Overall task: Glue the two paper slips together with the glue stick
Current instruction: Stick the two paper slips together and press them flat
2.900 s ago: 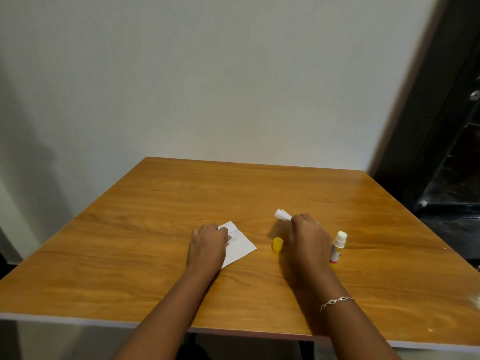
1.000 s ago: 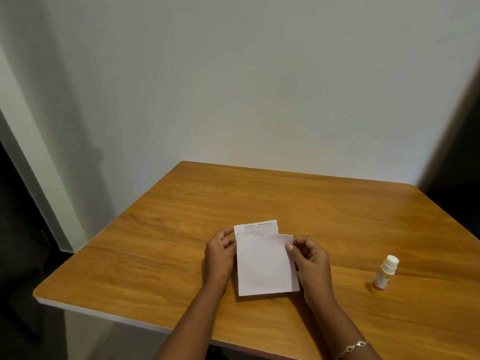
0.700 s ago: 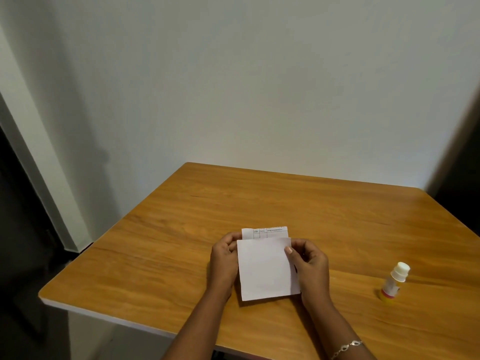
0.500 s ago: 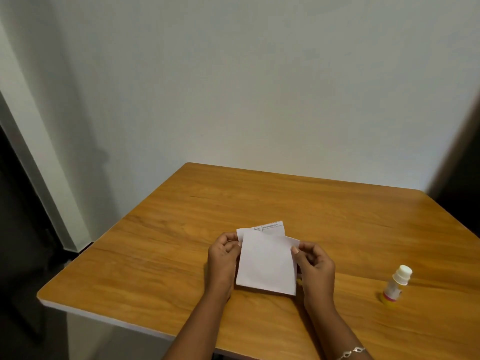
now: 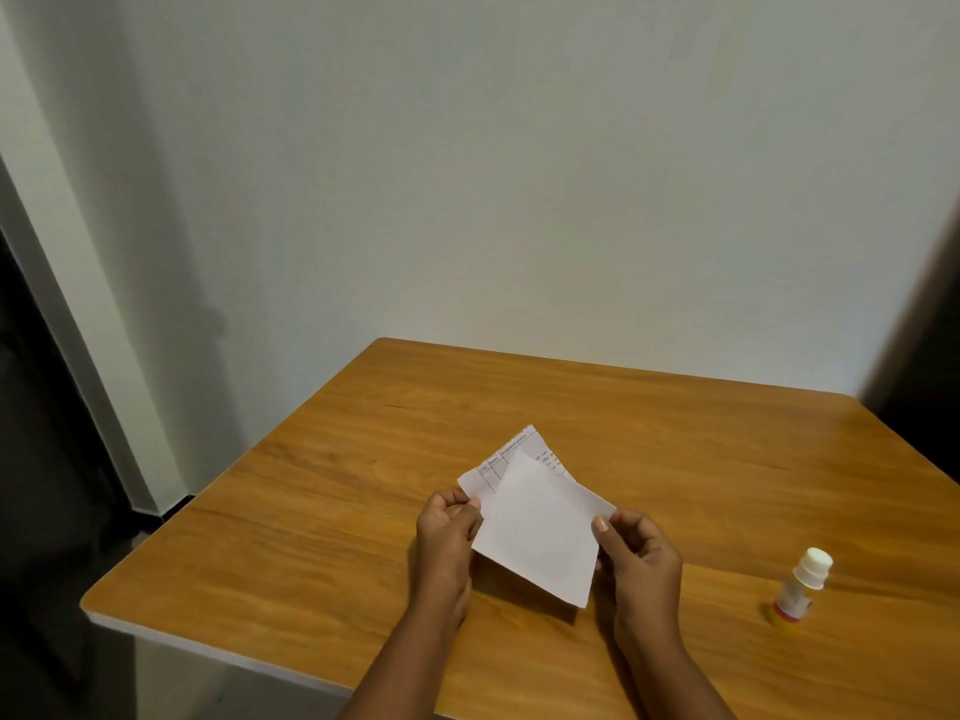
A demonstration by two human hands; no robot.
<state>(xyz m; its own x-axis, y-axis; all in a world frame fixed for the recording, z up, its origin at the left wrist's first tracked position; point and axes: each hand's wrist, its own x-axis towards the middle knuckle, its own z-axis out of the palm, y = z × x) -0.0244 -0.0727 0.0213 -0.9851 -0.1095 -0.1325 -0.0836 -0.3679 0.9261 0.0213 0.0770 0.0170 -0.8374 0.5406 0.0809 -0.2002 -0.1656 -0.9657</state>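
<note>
Two white paper slips are held together above the wooden table [image 5: 322, 532]. The blank front slip [image 5: 540, 537] overlaps the printed back slip [image 5: 511, 452], whose table lines show along the top edge. Both slips are tilted, turned clockwise. My left hand [image 5: 447, 537] pinches their left edge and my right hand [image 5: 639, 558] pinches their right edge. The glue stick [image 5: 800, 584] stands upright on the table far to the right of my right hand, with its white top on and a yellow base.
A white wall rises behind the table. A dark gap lies left of the table's near left corner [image 5: 91, 605], and a dark doorway [image 5: 930, 366] borders the right side.
My hands, earlier apart on the table, now hold both slips stacked. In the last half second the slips have rotated clockwise and lifted. The view has shifted left.
</note>
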